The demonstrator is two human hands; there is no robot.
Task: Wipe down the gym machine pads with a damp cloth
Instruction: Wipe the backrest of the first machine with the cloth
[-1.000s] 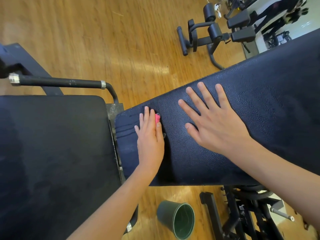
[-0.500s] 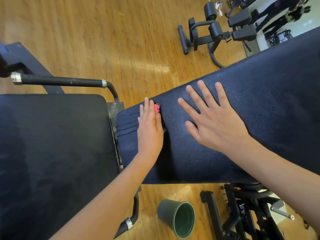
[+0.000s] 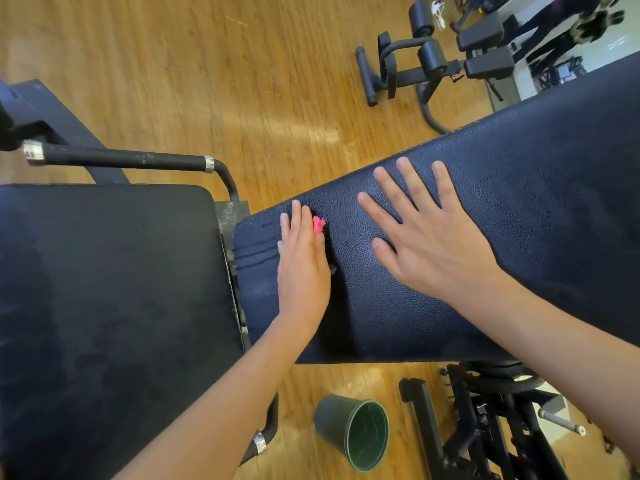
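Head view: we pressed the pink cloth [image 3: 318,225], seemingly soft and limp, under our flat left hand [image 3: 303,268], right hand [image 3: 426,244] spread on the bench pad [image 3: 536,220].

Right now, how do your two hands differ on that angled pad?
The left hand has its fingers together; the right hand spreads them wide. The left hand presses a pink cloth, only a corner showing; the right hand lies on the bare angled pad. The left hand is near that pad's end by the seat pad; the right hand is further along. Both lie flat on the angled pad.
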